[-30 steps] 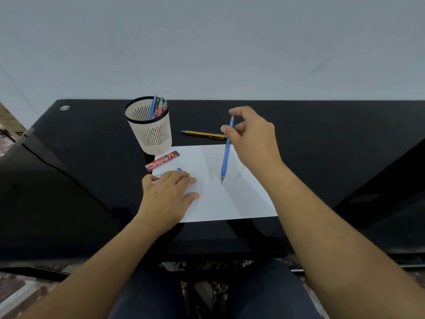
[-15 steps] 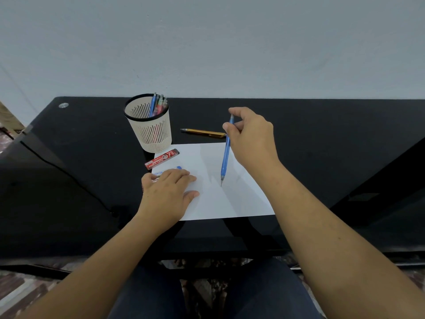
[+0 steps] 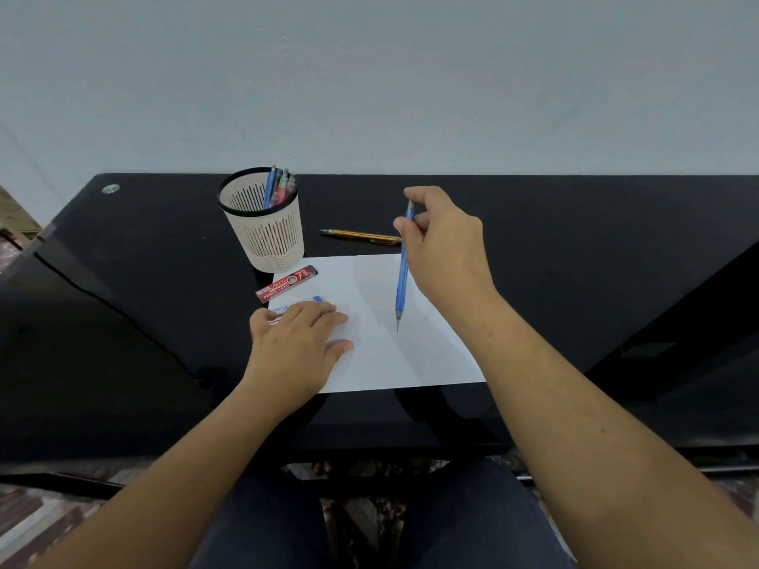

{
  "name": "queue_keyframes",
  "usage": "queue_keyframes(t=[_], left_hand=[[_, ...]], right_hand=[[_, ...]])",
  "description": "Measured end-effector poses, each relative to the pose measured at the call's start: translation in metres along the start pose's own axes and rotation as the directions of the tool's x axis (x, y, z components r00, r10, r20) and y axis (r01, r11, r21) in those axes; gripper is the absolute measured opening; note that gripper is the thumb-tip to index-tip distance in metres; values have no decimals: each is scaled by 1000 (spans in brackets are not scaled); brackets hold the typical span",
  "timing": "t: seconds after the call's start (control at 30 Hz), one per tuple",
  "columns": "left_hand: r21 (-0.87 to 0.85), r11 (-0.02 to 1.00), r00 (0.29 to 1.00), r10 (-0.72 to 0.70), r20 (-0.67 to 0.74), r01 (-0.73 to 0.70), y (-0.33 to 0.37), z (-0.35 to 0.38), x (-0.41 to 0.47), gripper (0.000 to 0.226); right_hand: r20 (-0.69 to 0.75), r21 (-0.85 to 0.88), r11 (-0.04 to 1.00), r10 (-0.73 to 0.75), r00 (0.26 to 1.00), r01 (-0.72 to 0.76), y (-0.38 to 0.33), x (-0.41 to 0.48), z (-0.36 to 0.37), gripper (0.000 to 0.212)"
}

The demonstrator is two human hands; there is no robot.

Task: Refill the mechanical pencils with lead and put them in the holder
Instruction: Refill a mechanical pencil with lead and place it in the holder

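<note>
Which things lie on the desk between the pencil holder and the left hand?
Head view: a red lead case next to the pencil holder, then a blue-capped lead tube partly under the left hand.

Glossy black table (image 3: 575,248), matt paper (image 3: 369,363)

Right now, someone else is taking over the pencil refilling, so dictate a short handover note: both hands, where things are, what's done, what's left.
Right hand pinches the blue pencil near its top, tip down over the paper.
Left hand rests flat on the paper, fingers over a blue-capped lead tube.
Red lead case lies beside the holder.
Done: several pencils stand in the holder.
Left: blue pencil, whether filled I cannot tell, then the yellow pencil lying on the desk; both go in the holder.
</note>
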State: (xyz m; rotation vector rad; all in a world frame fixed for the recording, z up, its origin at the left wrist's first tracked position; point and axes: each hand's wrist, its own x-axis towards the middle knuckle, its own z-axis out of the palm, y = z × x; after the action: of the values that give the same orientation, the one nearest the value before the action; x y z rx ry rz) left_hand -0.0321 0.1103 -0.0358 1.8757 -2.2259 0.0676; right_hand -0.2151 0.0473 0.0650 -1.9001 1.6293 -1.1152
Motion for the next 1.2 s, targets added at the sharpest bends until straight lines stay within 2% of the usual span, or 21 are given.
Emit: queue_keyframes(t=[0.33, 0.57, 0.73, 0.83, 1.0, 1.2], left_hand=[[-8, 1000, 1000, -6, 8, 6, 2, -3, 0, 36], [-2, 1000, 996, -1, 86, 1, 1, -15, 5, 41], [-76, 997, 998, -36, -45, 33, -7, -26, 10, 34], [-88, 992, 986, -101, -136, 89, -18, -37, 19, 33], [-45, 985, 959, -173, -225, 167, -36, -53, 31, 37], [-23, 975, 920, -215, -327, 219, -63, -65, 42, 38]], right_hand=[[5, -5, 1000, 16, 1000, -16, 3, -5, 0, 28], [-71, 28, 995, -95, 993, 97, 1, -17, -10, 25], [-69, 204, 978, -30, 997, 44, 9, -31, -22, 25], [-50, 243, 970, 39, 998, -26, 17, -33, -23, 22], [-26, 375, 916, 165, 986, -143, 36, -34, -15, 17], [-121, 473, 880, 111, 986, -41, 18, -7, -1, 21]])
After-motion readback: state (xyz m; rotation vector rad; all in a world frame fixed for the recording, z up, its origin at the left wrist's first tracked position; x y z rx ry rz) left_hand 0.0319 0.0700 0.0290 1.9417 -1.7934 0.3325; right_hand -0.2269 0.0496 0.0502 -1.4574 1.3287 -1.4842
